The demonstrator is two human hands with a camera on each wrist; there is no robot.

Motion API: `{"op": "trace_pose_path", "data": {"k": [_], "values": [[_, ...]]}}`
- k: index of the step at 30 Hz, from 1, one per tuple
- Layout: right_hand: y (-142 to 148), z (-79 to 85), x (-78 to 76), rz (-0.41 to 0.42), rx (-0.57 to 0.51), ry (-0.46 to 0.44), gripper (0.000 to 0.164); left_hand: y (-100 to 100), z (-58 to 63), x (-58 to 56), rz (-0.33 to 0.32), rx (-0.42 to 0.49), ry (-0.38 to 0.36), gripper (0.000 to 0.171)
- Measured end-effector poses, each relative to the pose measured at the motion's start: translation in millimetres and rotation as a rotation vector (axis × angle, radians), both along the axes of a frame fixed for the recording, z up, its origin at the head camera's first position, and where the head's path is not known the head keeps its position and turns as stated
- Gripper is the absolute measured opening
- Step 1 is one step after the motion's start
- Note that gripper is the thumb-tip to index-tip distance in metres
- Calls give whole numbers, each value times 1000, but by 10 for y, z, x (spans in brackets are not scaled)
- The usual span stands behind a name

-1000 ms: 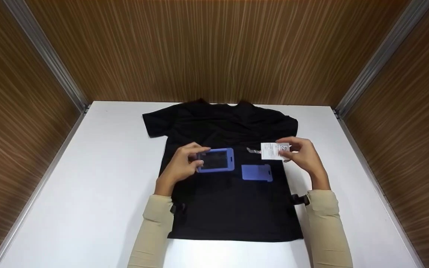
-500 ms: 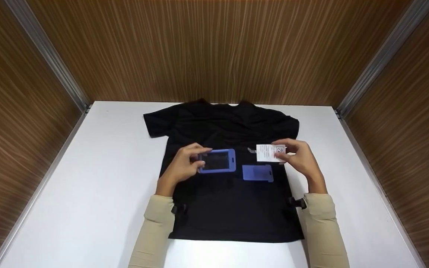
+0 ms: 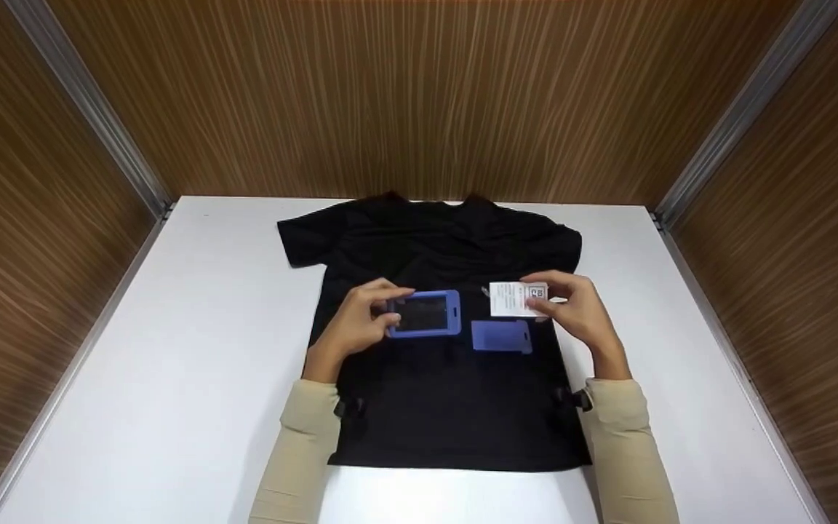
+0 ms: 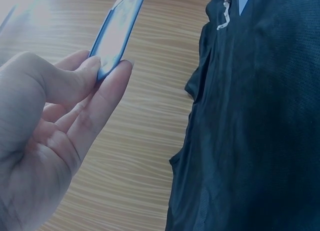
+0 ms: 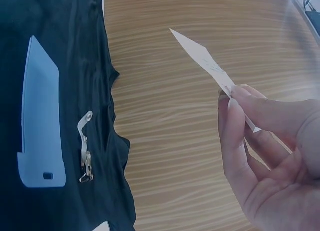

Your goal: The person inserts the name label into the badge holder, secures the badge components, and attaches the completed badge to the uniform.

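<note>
My left hand (image 3: 356, 324) pinches the left end of a blue badge holder frame (image 3: 454, 313) with a dark-looking see-through window, its slot end pointing right. Between thumb and fingers of my right hand (image 3: 585, 311) is a white printed card (image 3: 508, 299) with a square code near the gripped end. Below that card in the head view, a flat blue badge holder cover (image 3: 499, 337) with a slot lies on a black T-shirt (image 3: 455, 415). A badge clip with a short strap (image 5: 86, 151) lies beside the cover in the right wrist view; the card mostly hides it in the head view.
The T-shirt is spread flat on a white table (image 3: 230, 327), collar toward the back. Wood-grain panels (image 3: 419, 102) stand behind and on both sides, joined by metal corner posts (image 3: 92, 109).
My right hand has brought the card leftward, nearer the frame, so it covers more of the clip. My left hand with the badge holder frame has stayed nearly still.
</note>
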State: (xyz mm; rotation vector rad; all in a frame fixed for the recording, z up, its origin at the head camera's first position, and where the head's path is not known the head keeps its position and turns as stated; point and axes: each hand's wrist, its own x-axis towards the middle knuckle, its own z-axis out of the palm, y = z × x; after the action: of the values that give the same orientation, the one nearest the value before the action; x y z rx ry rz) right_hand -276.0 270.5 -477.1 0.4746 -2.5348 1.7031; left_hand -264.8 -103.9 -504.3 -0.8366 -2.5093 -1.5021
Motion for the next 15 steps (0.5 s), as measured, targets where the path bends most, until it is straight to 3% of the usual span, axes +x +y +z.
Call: {"op": "trace_pose_path", "data": {"k": [15], "values": [[-196, 20, 61, 10, -21, 57, 31, 26, -7, 4, -29, 27, 16, 47]]}}
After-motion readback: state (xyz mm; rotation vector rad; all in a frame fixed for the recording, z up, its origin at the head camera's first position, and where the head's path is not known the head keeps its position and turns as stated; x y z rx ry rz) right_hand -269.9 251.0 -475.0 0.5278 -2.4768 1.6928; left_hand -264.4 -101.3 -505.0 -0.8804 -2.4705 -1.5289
